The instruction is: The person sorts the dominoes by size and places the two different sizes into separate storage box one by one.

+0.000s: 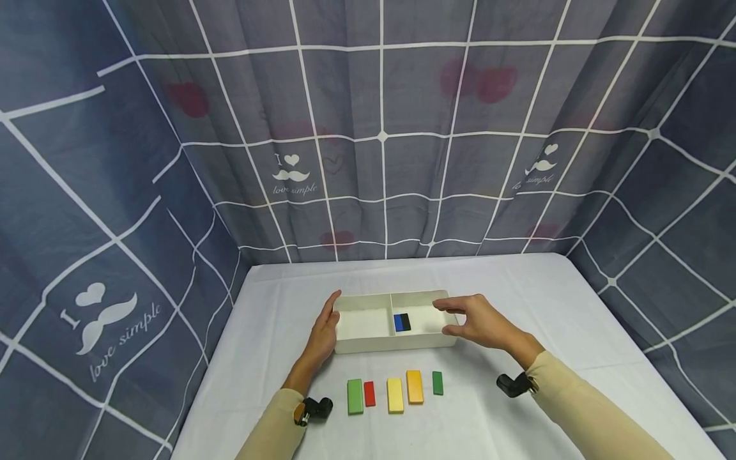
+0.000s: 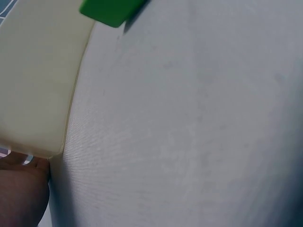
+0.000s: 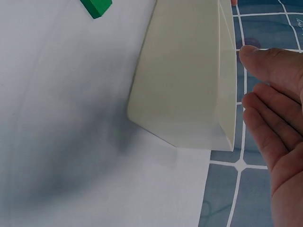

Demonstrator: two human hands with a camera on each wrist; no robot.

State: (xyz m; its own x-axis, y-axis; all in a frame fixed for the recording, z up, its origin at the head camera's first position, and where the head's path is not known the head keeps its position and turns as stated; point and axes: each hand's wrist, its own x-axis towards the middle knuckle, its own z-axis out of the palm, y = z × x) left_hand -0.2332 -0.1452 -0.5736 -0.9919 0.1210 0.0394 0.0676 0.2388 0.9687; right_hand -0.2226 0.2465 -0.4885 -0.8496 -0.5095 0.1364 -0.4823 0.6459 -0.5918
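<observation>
A cream two-compartment box (image 1: 397,344) stands on the table. Against its left end rests my left hand (image 1: 322,335), fingers extended along the wall; the left wrist view shows part of that hand (image 2: 23,196) at the box's corner. My right hand (image 1: 480,322) hovers over the box's right end, thumb and fingers apart, with nothing between them. In the right wrist view, that hand (image 3: 284,118) is beside the box's rim. Inside the right compartment, by the divider, lie a blue block (image 1: 398,322) and a black block (image 1: 406,321) side by side.
In front of the box lie a light green block (image 1: 354,397), a red block (image 1: 370,393), a yellow block (image 1: 395,395), an orange block (image 1: 414,387) and a dark green block (image 1: 437,383). A white cloth covers the table (image 1: 489,421); grid-patterned curtains (image 1: 356,166) surround it.
</observation>
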